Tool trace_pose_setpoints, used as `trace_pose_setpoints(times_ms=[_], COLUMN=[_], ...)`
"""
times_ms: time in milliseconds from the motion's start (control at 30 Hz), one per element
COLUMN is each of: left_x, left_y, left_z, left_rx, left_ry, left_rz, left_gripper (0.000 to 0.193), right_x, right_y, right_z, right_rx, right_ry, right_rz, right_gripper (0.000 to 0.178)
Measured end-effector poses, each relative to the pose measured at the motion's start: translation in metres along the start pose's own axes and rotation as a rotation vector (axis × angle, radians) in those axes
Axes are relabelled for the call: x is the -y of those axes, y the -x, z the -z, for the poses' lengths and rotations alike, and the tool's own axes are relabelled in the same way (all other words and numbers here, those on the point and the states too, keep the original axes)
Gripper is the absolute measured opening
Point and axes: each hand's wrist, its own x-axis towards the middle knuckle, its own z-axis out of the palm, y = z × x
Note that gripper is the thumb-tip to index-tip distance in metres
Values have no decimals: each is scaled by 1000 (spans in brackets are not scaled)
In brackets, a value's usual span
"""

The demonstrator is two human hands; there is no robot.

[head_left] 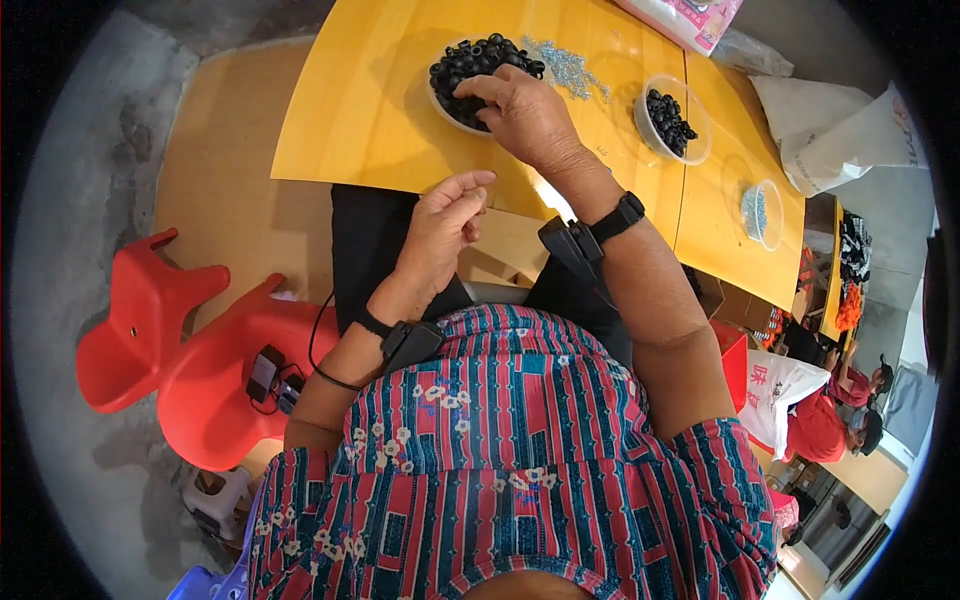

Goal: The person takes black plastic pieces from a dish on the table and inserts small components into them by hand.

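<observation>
A clear round bowl (445, 112) heaped with small black ring-shaped pieces (462, 65) stands on the yellow table. Over this heap is my right hand (525, 110), its index finger and thumb apart at the pieces; I see nothing held between them. My left hand (447, 222) hovers just off the table's near edge. Its thumb presses along the index finger and the other fingers curl in. Whatever this pinch holds, if anything, is hidden. Beside the bowl lies a loose pile of small clear bluish pieces (565, 68).
On the yellow table (350, 110), another clear tub (706, 145) holds black pieces and a smaller cup (776, 215) holds bluish ones. White bags (815, 125) lie at the far right. Red chairs (215, 400) stand at left. Other people (825, 425) sit at right.
</observation>
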Motion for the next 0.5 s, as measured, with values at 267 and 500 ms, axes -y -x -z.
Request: trace_pose_setpoints(times_ms=[267, 500], left_x=[2, 0], left_y=[-2, -2], left_z=[1, -1], left_rx=[-12, 1], left_ry=[10, -18], left_rz=[-7, -3], left_gripper=[25, 27], right_x=[-3, -10], right_y=[-5, -5], right_z=[4, 1], right_rx=[37, 38], right_ry=[96, 130], right_rz=[94, 146], right_gripper=[24, 21])
